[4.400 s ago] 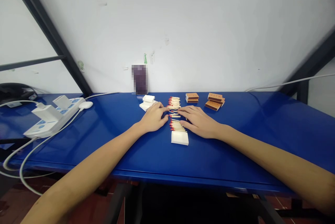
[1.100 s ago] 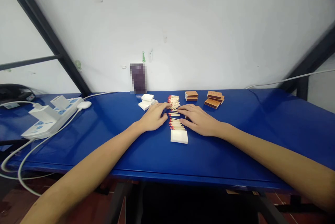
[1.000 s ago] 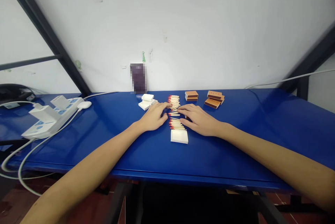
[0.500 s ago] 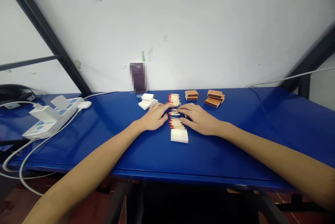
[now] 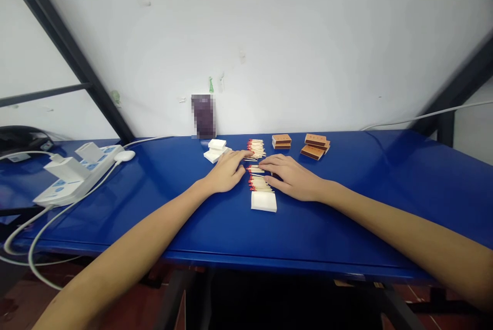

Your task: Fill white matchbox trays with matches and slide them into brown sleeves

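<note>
Matches with red heads lie in a column on the blue table, heads to the left. A far bunch of matches (image 5: 256,148) is separated by a gap from a small middle bunch (image 5: 254,168) and a near bunch (image 5: 260,183). My left hand (image 5: 226,171) rests at the head side, index finger stretched to the far bunch, thumb beside the middle matches. From the right, my right hand (image 5: 289,178) lays its outstretched fingertips on the stick ends of the middle bunch. Its thumb reaches the near bunch. A white matchbox tray (image 5: 264,202) sits just below the matches.
White matchbox trays (image 5: 216,151) are piled behind my left hand. Orange-brown matchboxes (image 5: 282,141) stand stacked at the back, with another pile of matchboxes (image 5: 316,146) farther right. A power strip (image 5: 65,188) with cables lies at left. The white wall (image 5: 308,62) borders the table's back.
The middle matches have slid slightly toward me, nearer the near bunch. My right fingertips have shifted a little left and toward me; my left hand has barely moved.
</note>
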The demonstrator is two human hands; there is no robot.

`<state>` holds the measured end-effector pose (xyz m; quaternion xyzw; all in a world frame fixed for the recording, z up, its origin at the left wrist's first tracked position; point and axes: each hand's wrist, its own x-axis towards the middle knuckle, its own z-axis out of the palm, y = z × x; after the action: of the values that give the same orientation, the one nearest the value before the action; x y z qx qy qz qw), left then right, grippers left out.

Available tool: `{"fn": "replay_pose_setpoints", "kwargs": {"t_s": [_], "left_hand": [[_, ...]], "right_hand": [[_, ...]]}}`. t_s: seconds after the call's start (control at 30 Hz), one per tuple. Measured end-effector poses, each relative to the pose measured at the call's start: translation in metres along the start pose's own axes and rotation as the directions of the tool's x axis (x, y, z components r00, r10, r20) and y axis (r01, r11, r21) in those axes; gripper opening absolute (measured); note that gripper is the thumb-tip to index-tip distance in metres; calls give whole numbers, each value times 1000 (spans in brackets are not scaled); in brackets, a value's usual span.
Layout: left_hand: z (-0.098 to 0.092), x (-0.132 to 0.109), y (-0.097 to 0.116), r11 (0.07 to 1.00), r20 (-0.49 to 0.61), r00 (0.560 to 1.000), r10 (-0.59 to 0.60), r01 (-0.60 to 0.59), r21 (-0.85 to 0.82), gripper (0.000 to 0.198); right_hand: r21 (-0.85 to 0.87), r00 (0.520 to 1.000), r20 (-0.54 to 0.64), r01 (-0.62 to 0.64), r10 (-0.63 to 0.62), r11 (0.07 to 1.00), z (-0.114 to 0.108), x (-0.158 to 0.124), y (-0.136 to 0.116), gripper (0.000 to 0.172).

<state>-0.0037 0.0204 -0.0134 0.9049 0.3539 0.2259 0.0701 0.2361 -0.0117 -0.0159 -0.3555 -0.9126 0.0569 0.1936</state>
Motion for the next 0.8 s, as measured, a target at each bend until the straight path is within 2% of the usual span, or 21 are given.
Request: {"fn": "replay_pose_setpoints", "kwargs": {"t_s": [0.1, 0.2, 0.33, 0.57, 0.8], "left_hand": [[2, 1, -2, 1000, -63, 998, 3, -2, 16, 44], [3, 1, -1, 998, -39, 999, 0, 3, 64, 41], [2, 0, 1, 997, 6, 1000, -15, 14, 80, 43], [-1, 0, 5, 999, 29, 998, 51, -50, -16, 39], [-3, -1, 14, 995, 59, 996, 69, -64, -79, 36]], "right_hand": [[-5, 998, -55, 32, -33, 999, 1, -1, 0, 43], [-10, 996, -83, 13, -13, 1000, 2, -2, 1, 46], [19, 999, -50, -2, 3, 1000, 2, -2, 1, 49], [20, 999, -33, -29, 30, 999, 3, -2, 2, 46], [39, 997, -61, 55, -53, 998, 1, -2, 1, 43]]}}
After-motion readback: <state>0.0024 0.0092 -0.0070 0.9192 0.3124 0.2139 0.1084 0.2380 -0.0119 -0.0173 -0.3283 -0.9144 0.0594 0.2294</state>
